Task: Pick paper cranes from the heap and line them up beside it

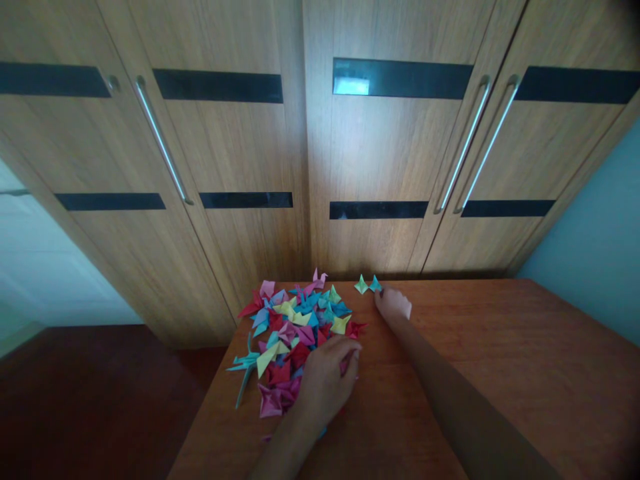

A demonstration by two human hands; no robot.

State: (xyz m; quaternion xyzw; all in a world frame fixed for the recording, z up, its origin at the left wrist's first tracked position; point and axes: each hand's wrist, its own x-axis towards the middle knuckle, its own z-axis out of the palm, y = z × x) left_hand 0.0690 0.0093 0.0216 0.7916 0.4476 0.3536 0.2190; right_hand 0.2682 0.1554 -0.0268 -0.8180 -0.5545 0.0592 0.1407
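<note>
A pile of folded paper pieces in pink, red, blue and yellow [300,319] covers the left part of the wooden table [480,333]. Over the pile's right front edge is my left hand [330,373], its fingers curled around a pinkish piece that is mostly hidden. At the table's back edge, a pale green folded piece [361,285] stands beside a turquoise folded piece [375,284]. My right hand [393,303] has its fingertips closed on the turquoise piece's right side.
Behind the table rises a wooden wardrobe [370,147] with dark strips and long metal handles. A turquoise spiky folded paper [245,362] lies at the pile's left side, near the table's left edge. A blue wall [595,240] is at the right.
</note>
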